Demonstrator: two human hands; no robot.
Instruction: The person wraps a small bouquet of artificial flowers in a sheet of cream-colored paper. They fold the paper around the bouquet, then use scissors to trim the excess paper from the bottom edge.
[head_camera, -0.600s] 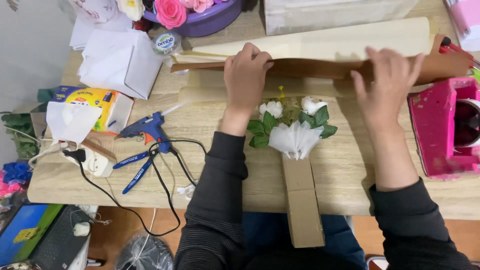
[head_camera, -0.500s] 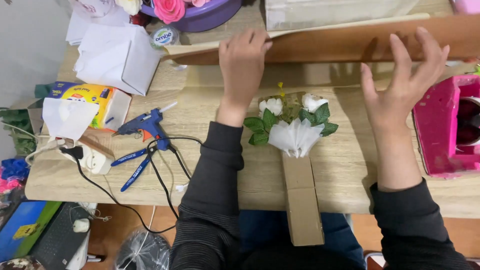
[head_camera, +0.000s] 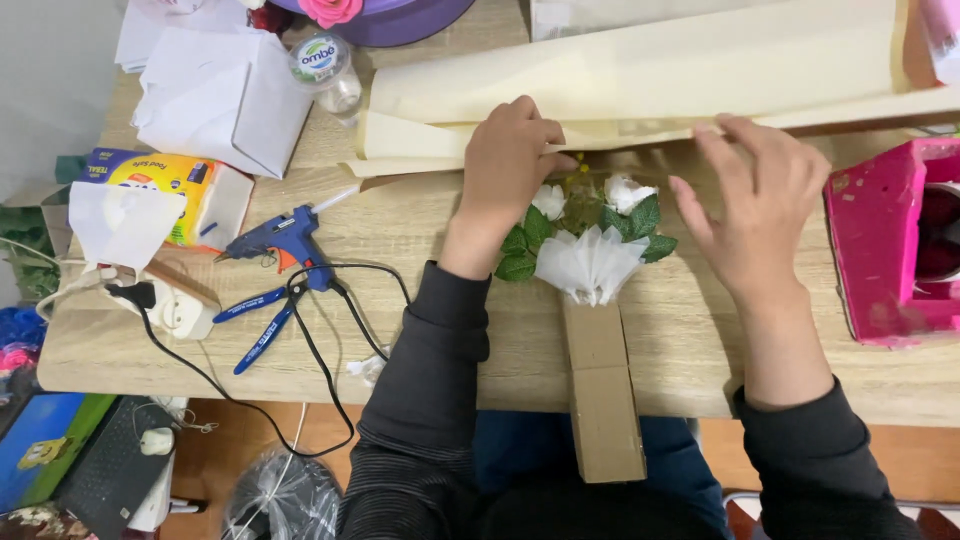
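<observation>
Your left hand (head_camera: 510, 150) pins the cream paper (head_camera: 640, 75); your right hand (head_camera: 760, 205) hovers open. Pulling unevenly could crease it or crush the flowers (head_camera: 590, 235).

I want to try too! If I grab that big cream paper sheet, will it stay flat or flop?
Probably flop. The cream paper sheet is wide and thin, and already folds over itself under the left hand. It likely weighs little, so a push would slide it across the wooden table. It may crease easily; the right hand hovers close by.
</observation>
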